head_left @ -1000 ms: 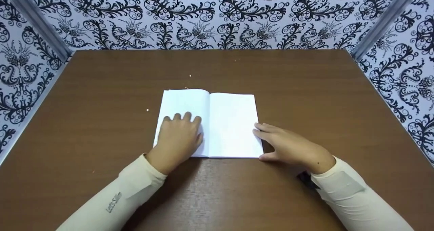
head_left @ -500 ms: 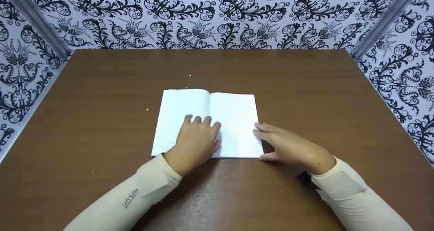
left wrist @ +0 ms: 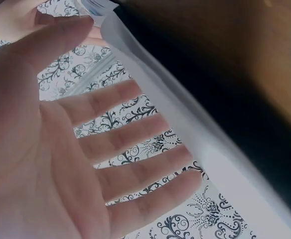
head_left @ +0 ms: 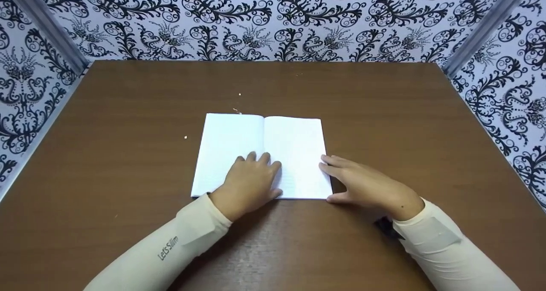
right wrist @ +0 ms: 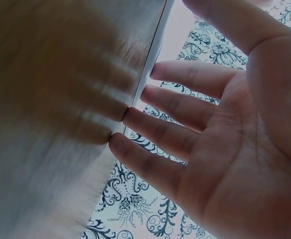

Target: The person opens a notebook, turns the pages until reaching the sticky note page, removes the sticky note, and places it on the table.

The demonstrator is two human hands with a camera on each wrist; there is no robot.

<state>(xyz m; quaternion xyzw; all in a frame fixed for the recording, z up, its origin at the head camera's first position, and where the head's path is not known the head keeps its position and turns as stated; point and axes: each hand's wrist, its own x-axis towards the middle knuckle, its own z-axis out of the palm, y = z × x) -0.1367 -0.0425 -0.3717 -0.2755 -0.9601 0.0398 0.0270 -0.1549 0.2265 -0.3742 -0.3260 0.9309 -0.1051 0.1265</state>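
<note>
An open notebook (head_left: 294,146) with blank-looking white pages lies flat in the middle of the brown table. My left hand (head_left: 249,184) rests palm down on it near the lower centre fold, fingers spread, fingertips touching the paper. In the left wrist view the fingers of that left hand (left wrist: 130,144) reach straight to the page surface. At the notebook's right edge, my right hand (head_left: 362,180) lies with its fingertips on the page margin and its thumb at the lower right corner. The right wrist view shows the right hand (right wrist: 185,129) with extended fingers along the notebook's edge.
The brown table (head_left: 128,154) spreads out around the notebook. Small white specks lie to the left of it and beyond its far edge. Patterned black-and-white walls (head_left: 273,22) rise behind and on both sides. A small black object (head_left: 387,228) shows under the right sleeve.
My left hand has slid right across the left page to the centre fold, and the left page now lies flatter. The right hand has stayed at the right edge.
</note>
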